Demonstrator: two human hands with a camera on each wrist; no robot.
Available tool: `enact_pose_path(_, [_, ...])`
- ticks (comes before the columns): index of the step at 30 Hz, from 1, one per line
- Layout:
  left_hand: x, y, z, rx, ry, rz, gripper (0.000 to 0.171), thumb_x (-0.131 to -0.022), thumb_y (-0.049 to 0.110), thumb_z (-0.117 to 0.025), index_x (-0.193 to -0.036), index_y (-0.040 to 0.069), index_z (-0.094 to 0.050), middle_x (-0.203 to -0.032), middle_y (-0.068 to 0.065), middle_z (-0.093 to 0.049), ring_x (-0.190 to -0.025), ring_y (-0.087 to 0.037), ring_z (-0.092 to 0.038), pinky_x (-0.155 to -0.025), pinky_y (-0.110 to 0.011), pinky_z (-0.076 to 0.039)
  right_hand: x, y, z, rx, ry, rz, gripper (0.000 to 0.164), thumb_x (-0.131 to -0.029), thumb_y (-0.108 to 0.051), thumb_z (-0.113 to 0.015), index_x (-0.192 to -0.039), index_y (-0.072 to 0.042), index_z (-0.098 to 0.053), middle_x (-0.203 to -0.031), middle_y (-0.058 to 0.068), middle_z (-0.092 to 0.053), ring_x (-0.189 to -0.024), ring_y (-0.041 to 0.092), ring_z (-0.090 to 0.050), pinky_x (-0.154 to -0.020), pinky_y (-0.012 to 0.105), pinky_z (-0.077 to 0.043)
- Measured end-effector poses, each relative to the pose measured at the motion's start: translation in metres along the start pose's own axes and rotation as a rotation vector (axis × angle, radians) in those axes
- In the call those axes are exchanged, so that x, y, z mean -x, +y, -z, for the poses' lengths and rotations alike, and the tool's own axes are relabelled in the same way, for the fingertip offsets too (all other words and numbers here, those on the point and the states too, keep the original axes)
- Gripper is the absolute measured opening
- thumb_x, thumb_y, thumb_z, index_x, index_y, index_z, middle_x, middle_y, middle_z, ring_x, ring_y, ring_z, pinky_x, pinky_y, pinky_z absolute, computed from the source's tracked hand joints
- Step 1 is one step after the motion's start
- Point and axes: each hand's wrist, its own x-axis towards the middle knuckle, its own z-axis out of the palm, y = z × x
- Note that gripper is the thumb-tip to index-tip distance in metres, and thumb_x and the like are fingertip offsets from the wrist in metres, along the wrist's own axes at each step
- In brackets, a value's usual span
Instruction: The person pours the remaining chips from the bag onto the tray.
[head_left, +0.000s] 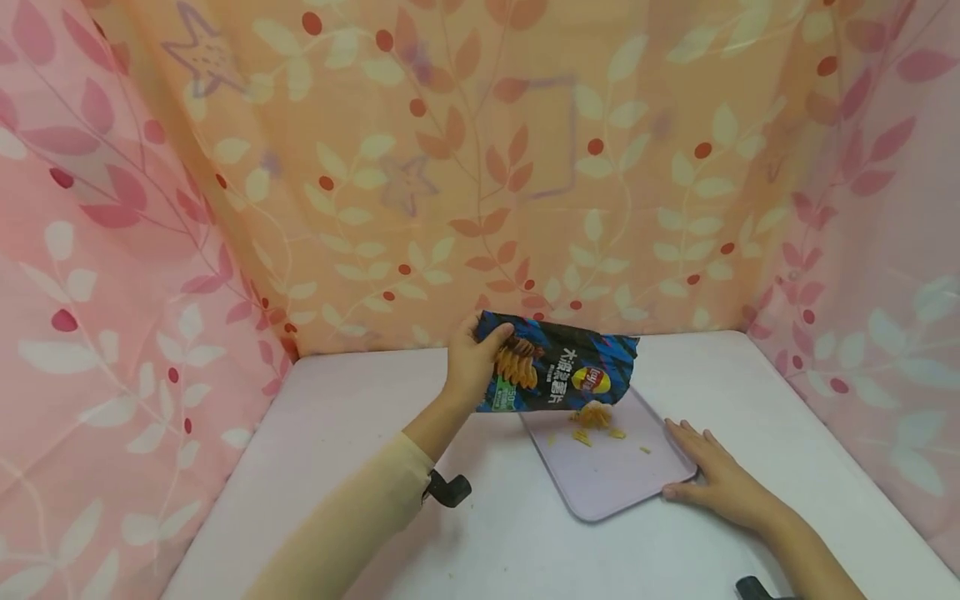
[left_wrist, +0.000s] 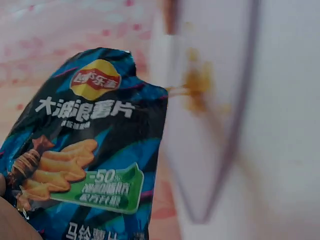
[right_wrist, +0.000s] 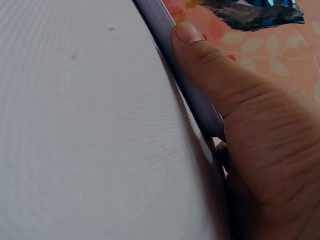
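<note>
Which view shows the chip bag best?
Left wrist: the chip bag fills much of the left half, its printing large, though its bottom is cut off. Head shows more of its length, but smaller; the left hand covers part. Right wrist catches only a strip, top right.

I am in a small curtained booth (head_left: 652, 308), set round a white tabletop (head_left: 337, 467). Straight ahead of me hangs an orange curtain (head_left: 450, 192), printed with leafy sprigs and red dots; a pink left-hand curtain (head_left: 90, 308) and a pink right-hand curtain (head_left: 877, 275) close the sides with similar leaves. Faint purple star drawings (head_left: 206, 57) show on the orange one. Whether the booth stands in a home or a workplace, I cannot tell.
</note>
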Motion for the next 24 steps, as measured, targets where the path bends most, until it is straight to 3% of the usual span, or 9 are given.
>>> enact_pose_path(3, [0.001, 0.004, -0.003, -0.015, -0.003, -0.051, 0.018, -0.099, 0.016, -0.069, -0.11, 0.001, -0.066, -0.105, -0.013, -0.07, -0.093, -0.021, -0.071, -0.077, -0.028, -0.061, -0.001, -0.001, -0.001, 0.008, 0.016, 0.016, 0.105, -0.081, -0.05, -0.083, -0.162, -0.013, -0.029, -0.164, 0.031, -0.022, -0.15, 0.058, -0.01, -0.123, 0.063, 0.007])
enact_pose_path(5, [0.003, 0.001, -0.005, -0.034, -0.014, -0.049, 0.017, -0.099, 0.012, -0.069, -0.109, -0.001, -0.067, -0.1, -0.014, -0.071, -0.087, -0.02, -0.071, -0.072, -0.028, -0.06, -0.001, -0.002, -0.002, 0.002, 0.019, 0.017, 0.104, -0.081, -0.05, -0.084, -0.162, -0.012, -0.03, -0.164, 0.031, -0.023, -0.15, 0.059, -0.01, -0.122, 0.064, 0.006])
enact_pose_path(8, [0.005, -0.002, -0.007, -0.051, -0.01, -0.048, 0.016, -0.098, 0.011, -0.069, -0.111, 0.001, -0.068, -0.096, -0.014, -0.07, -0.08, -0.018, -0.068, -0.068, -0.026, -0.058, -0.001, -0.004, -0.002, -0.016, 0.014, 0.014, 0.104, -0.081, -0.048, -0.084, -0.162, -0.012, -0.029, -0.164, 0.032, -0.022, -0.149, 0.06, -0.008, -0.121, 0.068, 0.006])
enact_pose_path(13, [0.004, -0.004, -0.007, -0.112, 0.007, -0.108, 0.016, -0.099, 0.016, -0.07, -0.107, 0.003, -0.068, -0.092, -0.012, -0.07, -0.075, -0.016, -0.065, -0.064, -0.024, -0.056, -0.003, -0.005, -0.003, -0.021, 0.017, 0.011, 0.103, -0.082, -0.048, -0.083, -0.162, -0.015, -0.028, -0.165, 0.031, -0.021, -0.15, 0.06, -0.007, -0.119, 0.07, 0.004])
enact_pose_path(18, [0.005, -0.013, -0.006, -0.139, -0.022, -0.054, 0.014, -0.098, 0.015, -0.071, -0.106, 0.004, -0.07, -0.093, -0.01, -0.071, -0.079, -0.016, -0.068, -0.067, -0.026, -0.058, 0.001, -0.004, -0.004, -0.028, 0.009, -0.005, 0.104, -0.081, -0.049, -0.083, -0.162, -0.014, -0.028, -0.164, 0.033, -0.019, -0.149, 0.061, -0.005, -0.119, 0.071, 0.005])
enact_pose_path(21, [0.001, -0.004, -0.004, -0.102, 0.02, -0.066, 0.016, -0.098, 0.018, -0.071, -0.108, 0.005, -0.069, -0.1, -0.01, -0.071, -0.09, -0.018, -0.072, -0.075, -0.027, -0.06, 0.001, -0.002, -0.005, -0.014, 0.013, 0.004, 0.103, -0.082, -0.048, -0.083, -0.162, -0.014, -0.029, -0.164, 0.032, -0.021, -0.149, 0.061, -0.007, -0.121, 0.066, 0.007])
enact_pose_path(24, [0.003, 0.0, -0.007, -0.11, 0.044, -0.072, 0.017, -0.098, 0.019, -0.071, -0.107, 0.005, -0.069, -0.1, -0.01, -0.072, -0.089, -0.019, -0.072, -0.073, -0.028, -0.061, -0.001, -0.001, -0.005, -0.003, 0.018, 0.007, 0.102, -0.082, -0.048, -0.083, -0.162, -0.016, -0.029, -0.164, 0.031, -0.022, -0.15, 0.06, -0.008, -0.122, 0.065, 0.006])
